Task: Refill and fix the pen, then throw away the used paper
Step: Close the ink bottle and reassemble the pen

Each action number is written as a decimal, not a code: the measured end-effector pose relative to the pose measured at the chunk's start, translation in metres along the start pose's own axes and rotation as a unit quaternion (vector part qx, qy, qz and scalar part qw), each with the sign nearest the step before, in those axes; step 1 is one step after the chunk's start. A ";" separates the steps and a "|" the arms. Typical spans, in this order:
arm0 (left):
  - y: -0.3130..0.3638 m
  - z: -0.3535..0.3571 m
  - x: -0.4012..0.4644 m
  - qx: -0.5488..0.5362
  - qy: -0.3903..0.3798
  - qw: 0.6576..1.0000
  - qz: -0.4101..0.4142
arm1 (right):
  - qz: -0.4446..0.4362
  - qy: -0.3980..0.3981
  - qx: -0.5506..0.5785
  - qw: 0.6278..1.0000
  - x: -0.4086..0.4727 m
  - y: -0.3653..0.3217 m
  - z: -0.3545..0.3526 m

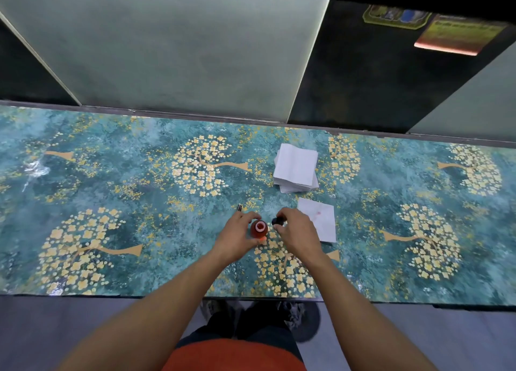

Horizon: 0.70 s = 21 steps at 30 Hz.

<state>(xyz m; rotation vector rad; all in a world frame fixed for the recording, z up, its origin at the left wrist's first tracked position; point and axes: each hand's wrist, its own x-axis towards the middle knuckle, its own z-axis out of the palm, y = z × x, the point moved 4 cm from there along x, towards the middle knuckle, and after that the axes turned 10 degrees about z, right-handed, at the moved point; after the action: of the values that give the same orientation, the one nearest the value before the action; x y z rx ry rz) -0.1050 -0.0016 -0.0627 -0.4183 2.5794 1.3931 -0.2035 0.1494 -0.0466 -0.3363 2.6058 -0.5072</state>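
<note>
A person is standing at a long bench [111, 192] covered in a teal cloth printed with yellow-blossomed trees, and both bare forearms are reaching forward over its near edge. The left hand [237, 235] is curling around a small red ink bottle [258, 229], fingers wrapping its far side and the thumb pressing its near side, so the bottle is standing upright on the bench with its round mouth open and facing up. Just to the right of it, the right hand [296, 229] is pinching a small black cap [277, 221] between fingertips and thumb, holding it beside the bottle's mouth rather than on it. A dark pen [239, 207] is poking out just beyond the left hand's knuckles; only its short tip is showing, and whether the hand is touching it cannot be told. A single sheet of white paper [321, 220] with a faint reddish stain is lying flat on the bench, partly under the right hand's far edge. Farther back, a stack of folded white tissues [296, 167] is sitting apart from the sheet. Pale panels are rising behind the bench, and a coloured card [452, 34] is hanging on the dark wall at upper right
</note>
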 end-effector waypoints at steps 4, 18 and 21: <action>0.003 0.006 0.008 -0.015 0.009 0.999 0.028 | -0.006 -0.039 0.130 0.991 -0.009 -0.008 -0.012; -0.004 0.005 0.012 -0.016 0.008 1.000 0.015 | -0.122 -0.047 -0.088 0.987 -0.017 -0.042 0.008; -0.001 0.004 0.012 -0.010 0.001 1.000 0.013 | -0.119 -0.035 -0.101 0.987 -0.017 -0.046 0.009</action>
<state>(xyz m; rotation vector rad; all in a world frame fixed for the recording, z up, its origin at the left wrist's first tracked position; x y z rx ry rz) -0.1163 -0.0003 -0.0689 -0.3899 2.5839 1.4290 -0.1781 0.1107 -0.0288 -0.7263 2.5670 -0.3011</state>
